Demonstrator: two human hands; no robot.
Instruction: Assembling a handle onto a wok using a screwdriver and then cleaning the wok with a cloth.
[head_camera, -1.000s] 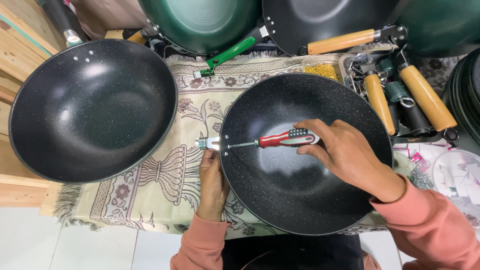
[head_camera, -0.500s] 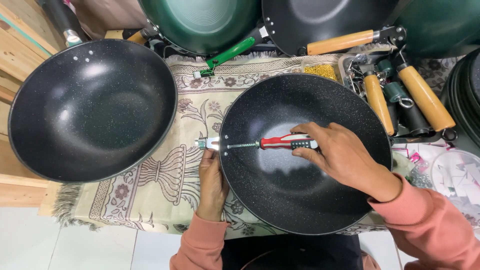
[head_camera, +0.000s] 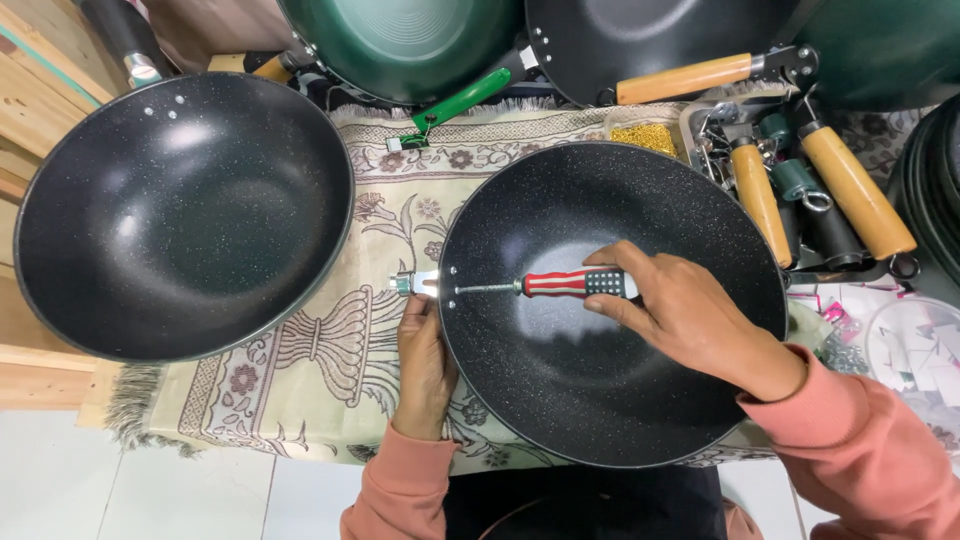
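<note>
A black speckled wok (head_camera: 620, 390) lies on a patterned cloth (head_camera: 330, 370) in front of me. My right hand (head_camera: 690, 315) grips a screwdriver with a red, white and black handle (head_camera: 580, 284); its shaft lies flat inside the wok and its tip meets the left wall by two rivet holes. My left hand (head_camera: 424, 360) holds the wok's left rim from outside, fingers at a small metal bracket (head_camera: 412, 283) on the rim.
A second black wok (head_camera: 180, 215) rests at the left, partly on wooden boards. Green and black woks line the back edge. Wooden handles (head_camera: 850, 190), a green handle (head_camera: 460, 102) and small metal parts lie at the right rear. White tiled floor shows below.
The screwdriver has levelled out and shifted slightly lower in the wok; my right hand's grip has turned a little on its handle. My left hand stays at the rim.
</note>
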